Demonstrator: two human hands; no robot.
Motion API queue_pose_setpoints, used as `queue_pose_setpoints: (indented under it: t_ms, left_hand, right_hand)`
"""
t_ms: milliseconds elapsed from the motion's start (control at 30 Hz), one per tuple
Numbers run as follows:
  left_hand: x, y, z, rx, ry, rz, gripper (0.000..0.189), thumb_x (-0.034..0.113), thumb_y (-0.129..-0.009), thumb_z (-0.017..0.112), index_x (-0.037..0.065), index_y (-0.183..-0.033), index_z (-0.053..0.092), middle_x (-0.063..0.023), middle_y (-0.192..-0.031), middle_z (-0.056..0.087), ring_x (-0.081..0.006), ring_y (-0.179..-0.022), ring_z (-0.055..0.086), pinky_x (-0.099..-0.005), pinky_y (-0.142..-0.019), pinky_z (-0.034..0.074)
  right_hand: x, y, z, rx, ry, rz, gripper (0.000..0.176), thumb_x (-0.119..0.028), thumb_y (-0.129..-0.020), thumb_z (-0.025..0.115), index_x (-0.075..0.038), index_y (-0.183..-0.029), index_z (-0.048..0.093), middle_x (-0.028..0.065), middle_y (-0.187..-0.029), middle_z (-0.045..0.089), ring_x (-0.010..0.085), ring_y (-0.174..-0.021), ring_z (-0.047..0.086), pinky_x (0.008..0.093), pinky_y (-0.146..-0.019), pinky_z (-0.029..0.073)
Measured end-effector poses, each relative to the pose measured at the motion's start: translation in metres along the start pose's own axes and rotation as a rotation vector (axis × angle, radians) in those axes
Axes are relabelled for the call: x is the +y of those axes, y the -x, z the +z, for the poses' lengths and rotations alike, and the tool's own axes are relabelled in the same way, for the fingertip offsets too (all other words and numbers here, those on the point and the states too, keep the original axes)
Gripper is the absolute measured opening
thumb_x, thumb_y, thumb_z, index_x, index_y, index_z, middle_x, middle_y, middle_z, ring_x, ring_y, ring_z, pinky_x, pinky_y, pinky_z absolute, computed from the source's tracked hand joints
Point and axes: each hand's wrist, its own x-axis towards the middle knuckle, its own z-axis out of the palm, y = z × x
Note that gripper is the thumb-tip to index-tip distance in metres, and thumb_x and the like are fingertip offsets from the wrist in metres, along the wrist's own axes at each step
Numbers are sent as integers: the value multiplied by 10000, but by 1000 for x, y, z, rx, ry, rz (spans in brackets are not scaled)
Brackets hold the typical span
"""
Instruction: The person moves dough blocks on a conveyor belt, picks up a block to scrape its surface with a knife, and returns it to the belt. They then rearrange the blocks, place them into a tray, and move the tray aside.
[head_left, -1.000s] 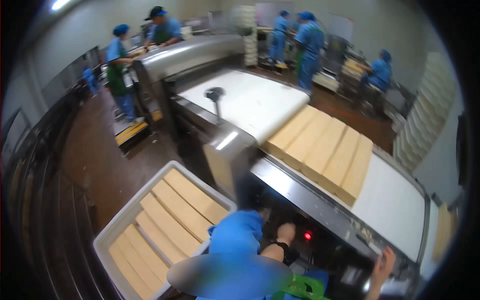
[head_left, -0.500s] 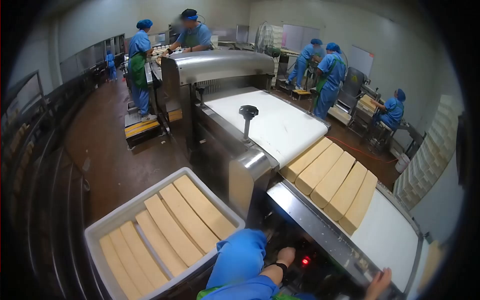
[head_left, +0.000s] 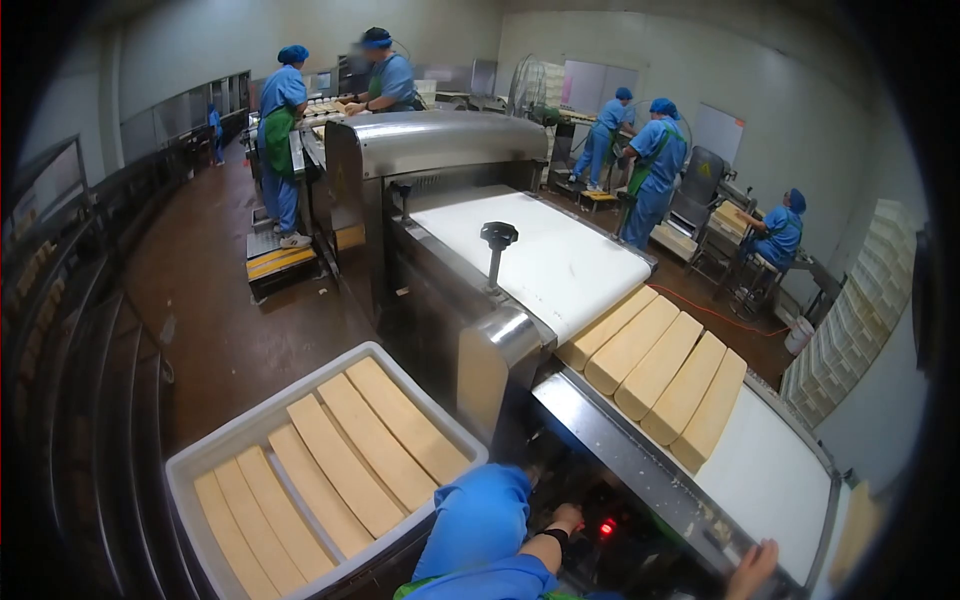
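Note:
My left hand [head_left: 567, 518] is low under the conveyor's side, beside a red light [head_left: 607, 527]; its fingers are curled and partly hidden in shadow. My right hand [head_left: 754, 568] rests with its fingers on the metal edge of the lower conveyor [head_left: 775, 480], holding nothing. Several long pale-yellow blocks [head_left: 655, 375] lie side by side on that conveyor, up against the end of the upper white belt [head_left: 540, 255]. At the left, a white crate [head_left: 185, 455] holds several more long blocks [head_left: 375, 430].
A metal machine housing [head_left: 440, 140] spans the upper belt, with a black knob [head_left: 498, 236] nearer me. Several co-workers in blue stand or sit farther back. Stacked white trays [head_left: 850, 310] line the right; dark racks [head_left: 110, 420] line the left.
My left hand has shifted slightly left near the red light. My right hand stays at the conveyor edge. The view has tilted slightly, and co-workers in the background have changed posture.

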Motion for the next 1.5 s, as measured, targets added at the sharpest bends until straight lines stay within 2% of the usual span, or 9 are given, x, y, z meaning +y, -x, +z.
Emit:
queue_pose_setpoints:
  t_ms: [100, 200, 300, 500, 700, 800, 1000, 1100, 1500]
  left_hand:
    - [-19, -34, 6, -21, 30, 8, 373, 311, -964, 425, -13, -897, 599, -150, -745, 649, -253, -593, 643, -377, -473, 520]
    - [-21, -34, 8, -64, 171, -152, 388, 356, -966, 413, 8, -920, 580, -142, -754, 638, -268, -569, 623, -371, -481, 523]
    - [-26, -40, 8, -110, 236, -190, 401, 387, -965, 397, 25, -942, 569, -143, -759, 632, -274, -583, 621, -361, -485, 523]
    - [-28, -40, 8, -121, 322, -240, 448, 418, -961, 382, 13, -960, 575, -146, -792, 643, -280, -646, 639, -364, -568, 543]
    - [-31, -38, 6, -181, 364, -225, 495, 425, -971, 339, -13, -994, 568, -182, -870, 660, -295, -712, 660, -371, -603, 547]
    - [-28, -37, 3, -226, 350, -242, 486, 416, -966, 346, -11, -1007, 574, -149, -866, 667, -275, -693, 671, -350, -569, 551]
    - [-23, -30, 2, -226, 342, -231, 529, 416, -971, 328, -53, -997, 570, -179, -930, 663, -290, -741, 677, -368, -574, 551]
    - [-16, -21, 0, -235, 372, -222, 497, 366, -990, 300, -60, -1028, 554, -204, -908, 660, -310, -744, 662, -375, -617, 535]
    - [-17, -21, 1, -231, 380, -230, 487, 365, -982, 305, -49, -1050, 552, -201, -957, 656, -309, -804, 661, -390, -671, 525]
  right_hand:
    - [7, 3, 9, 55, 4, -18, 335, -271, -907, 528, 15, -1069, 594, 237, -1124, 573, 399, -1033, 535, 455, -903, 423]
    - [9, 2, 11, 69, -14, -35, 332, -270, -905, 532, 15, -1063, 597, 232, -1124, 576, 397, -1032, 537, 458, -902, 421]
    - [11, 2, 14, 89, -2, -49, 324, -267, -906, 532, 11, -1056, 603, 231, -1117, 580, 391, -1028, 541, 456, -902, 421]
    - [9, 2, 12, 108, -8, -64, 304, -263, -904, 541, -4, -1047, 608, 218, -1106, 586, 383, -1017, 547, 454, -888, 430]
    - [10, 2, 14, 141, 24, -85, 282, -250, -891, 565, -6, -1023, 613, 220, -1079, 595, 384, -995, 558, 449, -865, 447]
    - [7, 1, 11, 142, 19, -83, 273, -245, -893, 566, -5, -1015, 615, 218, -1064, 601, 383, -977, 567, 449, -852, 456]
    - [6, 1, 11, 133, 16, -74, 275, -246, -899, 559, -4, -1018, 613, 217, -1070, 599, 385, -982, 566, 449, -858, 455]
    - [6, 1, 10, 109, 24, -66, 285, -252, -902, 553, -3, -1028, 608, 217, -1085, 594, 385, -1000, 559, 450, -872, 447]
    - [2, -1, 8, 115, 18, -70, 285, -253, -904, 545, 5, -1005, 614, 217, -1080, 597, 382, -995, 563, 442, -872, 451]
